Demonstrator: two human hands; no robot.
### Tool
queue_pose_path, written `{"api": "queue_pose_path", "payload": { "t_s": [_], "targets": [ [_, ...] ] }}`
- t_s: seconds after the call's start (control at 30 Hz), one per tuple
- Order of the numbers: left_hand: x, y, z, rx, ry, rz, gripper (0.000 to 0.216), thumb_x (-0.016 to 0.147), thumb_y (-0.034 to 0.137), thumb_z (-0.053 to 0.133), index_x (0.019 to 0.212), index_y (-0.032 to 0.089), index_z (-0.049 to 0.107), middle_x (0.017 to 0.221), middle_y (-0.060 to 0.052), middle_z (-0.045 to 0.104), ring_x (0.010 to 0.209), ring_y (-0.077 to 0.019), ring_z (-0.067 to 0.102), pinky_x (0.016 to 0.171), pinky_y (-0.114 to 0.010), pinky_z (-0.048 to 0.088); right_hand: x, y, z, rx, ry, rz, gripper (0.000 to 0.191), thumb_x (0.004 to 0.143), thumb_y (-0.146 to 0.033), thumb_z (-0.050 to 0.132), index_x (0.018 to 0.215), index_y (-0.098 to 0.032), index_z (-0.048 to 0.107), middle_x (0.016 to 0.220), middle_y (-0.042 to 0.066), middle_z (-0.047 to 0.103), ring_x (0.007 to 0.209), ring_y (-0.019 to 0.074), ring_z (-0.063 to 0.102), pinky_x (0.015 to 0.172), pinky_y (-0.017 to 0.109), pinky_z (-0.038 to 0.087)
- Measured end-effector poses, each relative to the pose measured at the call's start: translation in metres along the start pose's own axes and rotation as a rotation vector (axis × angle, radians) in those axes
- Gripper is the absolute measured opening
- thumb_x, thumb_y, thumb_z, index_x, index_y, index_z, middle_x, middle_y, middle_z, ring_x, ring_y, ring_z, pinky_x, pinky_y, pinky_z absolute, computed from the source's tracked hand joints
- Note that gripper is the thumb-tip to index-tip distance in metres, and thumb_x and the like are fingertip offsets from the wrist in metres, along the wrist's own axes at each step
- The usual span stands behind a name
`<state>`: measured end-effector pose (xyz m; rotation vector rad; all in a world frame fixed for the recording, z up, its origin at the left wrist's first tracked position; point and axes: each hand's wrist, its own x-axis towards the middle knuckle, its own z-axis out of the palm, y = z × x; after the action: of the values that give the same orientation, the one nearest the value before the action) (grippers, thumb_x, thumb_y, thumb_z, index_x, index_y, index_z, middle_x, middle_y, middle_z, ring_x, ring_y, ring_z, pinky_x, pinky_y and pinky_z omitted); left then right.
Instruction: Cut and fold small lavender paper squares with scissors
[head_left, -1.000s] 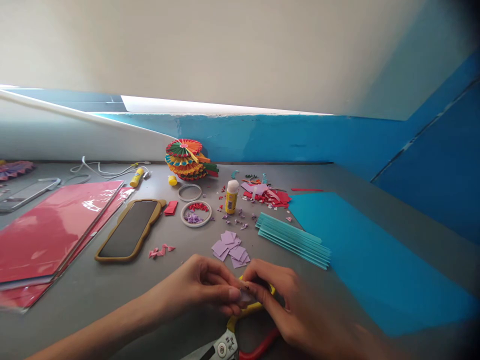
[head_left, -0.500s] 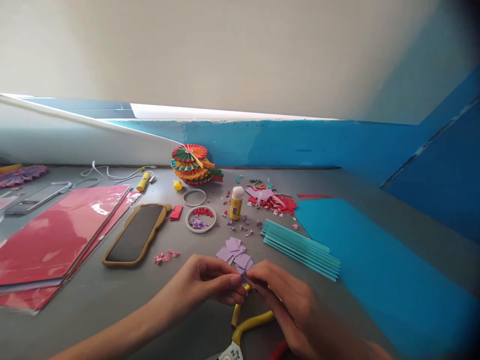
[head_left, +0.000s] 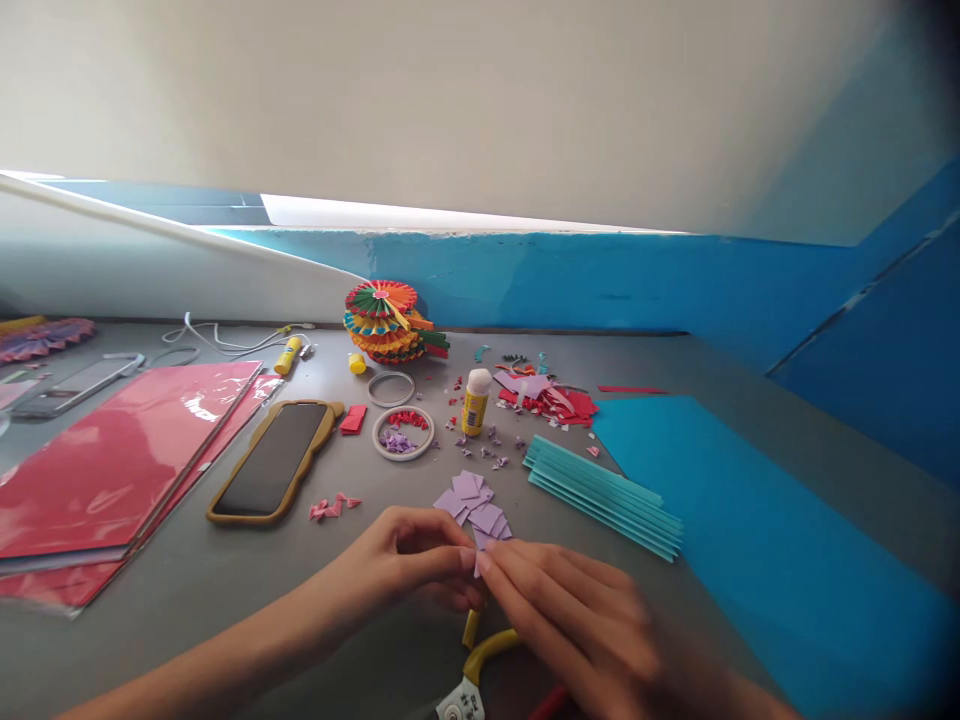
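Observation:
A small piece of purple paper [head_left: 478, 566] is pinched between the fingertips of both hands. My left hand [head_left: 409, 558] grips it from the left with thumb and fingers. My right hand [head_left: 581, 610] closes on it from the right, its fingers hiding part of it. Just beyond the fingertips lies a loose pile of purple paper squares [head_left: 469, 494]. Beneath the hands is a metal hand tool with a yellow handle [head_left: 491, 650], partly covered by my right hand, so its kind is unclear.
A glue stick [head_left: 475, 403] stands behind the squares, beside a white ring [head_left: 403, 456] holding tiny folded bits. Pleated teal paper [head_left: 604, 498] and a blue sheet [head_left: 720, 500] lie right. At left are a phone [head_left: 271, 462], red paper packs [head_left: 135, 450] and pink folded bits [head_left: 334, 507].
My right hand has turned flatter and its fingers have shifted slightly left over the purple paper. My left hand keeps its pinch. The view has tilted a little.

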<state>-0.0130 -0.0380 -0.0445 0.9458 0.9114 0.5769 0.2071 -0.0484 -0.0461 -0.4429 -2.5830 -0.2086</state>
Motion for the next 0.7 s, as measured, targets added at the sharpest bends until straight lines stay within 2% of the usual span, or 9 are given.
{"api": "queue_pose_path", "payload": {
  "t_s": [0.13,0.37,0.7],
  "targets": [
    [0.001,-0.0045,-0.0021,0.024,0.006,0.029,0.022,0.079,0.032,0.07,0.086,0.011,0.071,0.08,-0.005,0.072,0.08,-0.015,0.067,0.079,-0.025,0.053,0.0025,-0.0038,-0.0026,-0.077,-0.037,-0.011,0.041,0.098,-0.006,0.026,0.118,-0.002,0.062,0.115,0.015,0.069,0.105,0.0259,0.065,0.087,0.034,0.057],
    [-0.0004,-0.0056,-0.0025,0.073,0.026,0.047,0.027,0.079,0.036,0.069,0.091,0.013,0.073,0.087,-0.009,0.076,0.09,-0.0209,0.07,0.082,-0.028,0.053,0.0015,-0.004,0.0009,-0.122,-0.018,-0.023,0.039,0.097,-0.005,0.029,0.117,0.0,0.063,0.116,0.017,0.068,0.105,0.0283,0.065,0.085,0.036,0.058],
    [-0.0009,-0.0072,0.0028,0.03,0.007,0.103,0.032,0.084,0.033,0.066,0.11,0.016,0.07,0.102,-0.009,0.074,0.099,-0.0225,0.068,0.089,-0.031,0.052,-0.0009,-0.0038,-0.0003,-0.075,0.043,0.083,0.038,0.1,-0.011,0.03,0.117,-0.001,0.063,0.114,0.016,0.069,0.107,0.0263,0.064,0.088,0.036,0.057]
  ]
}}
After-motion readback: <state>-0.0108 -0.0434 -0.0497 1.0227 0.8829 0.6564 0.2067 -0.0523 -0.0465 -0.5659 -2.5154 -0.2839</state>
